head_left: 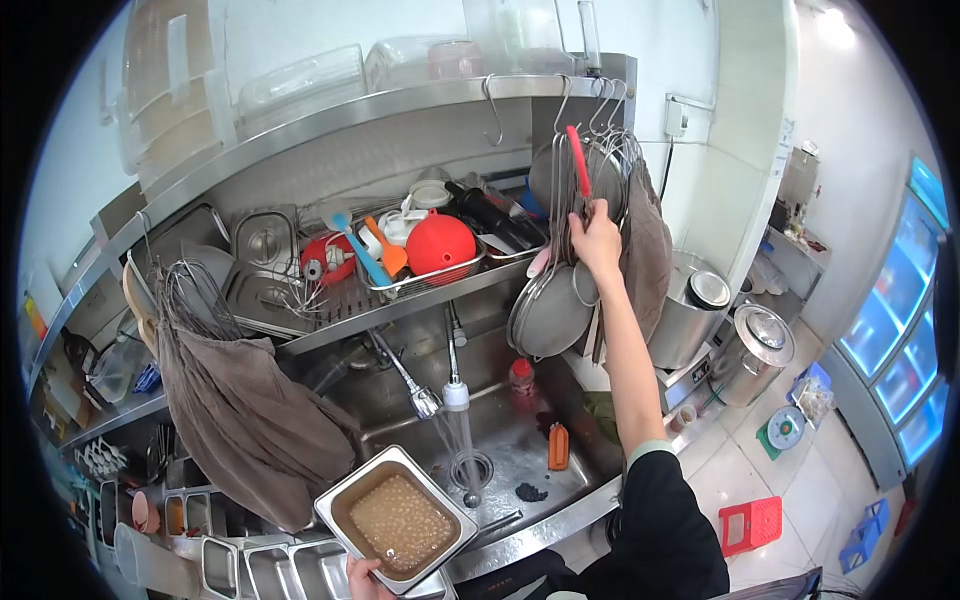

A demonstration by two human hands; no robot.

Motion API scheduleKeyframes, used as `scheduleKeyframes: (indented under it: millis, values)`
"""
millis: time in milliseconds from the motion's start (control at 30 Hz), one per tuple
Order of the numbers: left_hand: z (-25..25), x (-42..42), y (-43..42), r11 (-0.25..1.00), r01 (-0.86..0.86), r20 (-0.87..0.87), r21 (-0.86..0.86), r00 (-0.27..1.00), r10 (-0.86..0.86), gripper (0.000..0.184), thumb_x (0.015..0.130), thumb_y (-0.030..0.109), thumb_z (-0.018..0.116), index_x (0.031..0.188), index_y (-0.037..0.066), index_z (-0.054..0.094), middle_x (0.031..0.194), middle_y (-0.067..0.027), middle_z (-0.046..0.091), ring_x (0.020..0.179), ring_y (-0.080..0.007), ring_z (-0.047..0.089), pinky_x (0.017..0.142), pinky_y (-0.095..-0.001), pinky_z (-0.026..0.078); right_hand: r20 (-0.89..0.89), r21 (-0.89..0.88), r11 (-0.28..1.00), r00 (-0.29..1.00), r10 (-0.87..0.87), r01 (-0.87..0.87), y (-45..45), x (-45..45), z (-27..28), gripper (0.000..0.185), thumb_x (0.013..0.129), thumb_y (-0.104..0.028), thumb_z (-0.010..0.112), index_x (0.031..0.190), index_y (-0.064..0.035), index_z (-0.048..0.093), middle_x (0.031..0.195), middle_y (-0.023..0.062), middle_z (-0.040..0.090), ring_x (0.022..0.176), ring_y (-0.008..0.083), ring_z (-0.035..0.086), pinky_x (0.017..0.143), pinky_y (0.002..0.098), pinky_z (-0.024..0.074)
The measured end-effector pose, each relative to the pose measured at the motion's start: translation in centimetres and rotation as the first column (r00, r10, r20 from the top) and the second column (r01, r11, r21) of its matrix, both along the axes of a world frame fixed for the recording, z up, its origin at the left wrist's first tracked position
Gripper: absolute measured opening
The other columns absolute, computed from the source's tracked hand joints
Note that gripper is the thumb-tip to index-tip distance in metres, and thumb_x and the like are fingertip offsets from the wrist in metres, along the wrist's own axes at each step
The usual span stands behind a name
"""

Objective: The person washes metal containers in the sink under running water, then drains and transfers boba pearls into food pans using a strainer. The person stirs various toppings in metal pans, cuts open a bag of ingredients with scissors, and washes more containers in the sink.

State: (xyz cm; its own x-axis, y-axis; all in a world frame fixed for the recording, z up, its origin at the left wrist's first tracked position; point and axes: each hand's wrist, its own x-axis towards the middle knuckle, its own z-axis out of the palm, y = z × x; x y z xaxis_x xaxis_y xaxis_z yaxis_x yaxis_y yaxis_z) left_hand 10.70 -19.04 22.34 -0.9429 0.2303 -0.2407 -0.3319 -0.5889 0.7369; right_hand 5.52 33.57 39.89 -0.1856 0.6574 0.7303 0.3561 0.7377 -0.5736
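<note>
Pan (436, 488) at front left of sink (520, 460), taps (455, 396) farther back, funnel (440, 246) on rack (400, 308) above, strainers (556, 312) hanging at right

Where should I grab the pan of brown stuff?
Probably by opposite edges of the pan, coming from outside: its rim makes a ledge to hold. The top is open, so keep it level or the brown stuff might spill.

I've got white walls (865, 115) around me, pale floor tiles (812, 488) off to the right with a red plastic stool (752, 525), a blue-lit fridge (882, 330) beyond, and a bright light (837, 28) far right.
</note>
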Motion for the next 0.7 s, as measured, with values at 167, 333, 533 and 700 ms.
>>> scheduleKeyframes:
  millis: [167, 333, 533, 700]
  values:
    - [-1.3, -0.4, -1.1, 0.999, -0.009, 0.004, -0.038, 1.000, 0.009, 0.049, 0.055, -0.003, 0.041, 0.104, -0.001, 0.043, 0.099, -0.0136, 0.051, 0.090, -0.0271, 0.051, 0.080, -0.0380, 0.043, -0.101, 0.225, 0.974, 0.995, 0.022, 0.002, 0.6, 3.1, 1.1, 0.023, 0.073, -0.027, 0.055, 0.077, -0.0055, 0.047, 0.062, 0.0128, 0.054, 0.061, 0.0346, 0.054, 0.056, 0.0431, 0.0401]
    - [-0.3, -0.2, -0.9, 1.000, -0.010, 0.026, -0.007, 1.000, 0.010, 0.049, 0.055, -0.005, 0.041, 0.105, -0.001, 0.043, 0.097, -0.0130, 0.052, 0.091, -0.0267, 0.051, 0.081, -0.0373, 0.042, 0.002, 0.222, 0.947, 0.971, -0.238, 0.231, -3.1, 3.5, 4.4, 0.017, 0.079, -0.015, 0.045, 0.095, -0.0108, 0.047, 0.071, 0.0144, 0.054, 0.056, 0.0348, 0.053, 0.049, 0.0439, 0.0422]
    - [-0.9, -0.4, -1.4, 0.998, -0.037, 0.036, 0.045, 0.999, 0.035, 0.049, 0.055, -0.007, 0.041, 0.104, -0.001, 0.043, 0.098, -0.0131, 0.052, 0.090, -0.0271, 0.051, 0.082, -0.0377, 0.042, -0.085, 0.546, 0.820, 0.985, -0.151, 0.173, -6.3, 0.4, 5.0, 0.049, 0.073, -0.002, 0.046, 0.118, -0.0213, 0.043, 0.064, 0.0096, 0.043, 0.049, 0.0276, 0.049, 0.046, 0.0369, 0.0419]
    - [-0.4, -0.4, -1.6, 0.999, -0.049, 0.014, 0.022, 0.999, 0.048, 0.048, 0.056, -0.006, 0.041, 0.103, -0.001, 0.044, 0.098, -0.0135, 0.052, 0.090, -0.0273, 0.051, 0.082, -0.0384, 0.042, -0.124, 0.643, 0.753, 0.989, -0.078, 0.141, -8.1, -0.8, 5.9, 0.054, 0.069, -0.001, 0.048, 0.117, -0.0254, 0.044, 0.062, 0.0078, 0.039, 0.046, 0.0237, 0.049, 0.043, 0.0342, 0.0422]
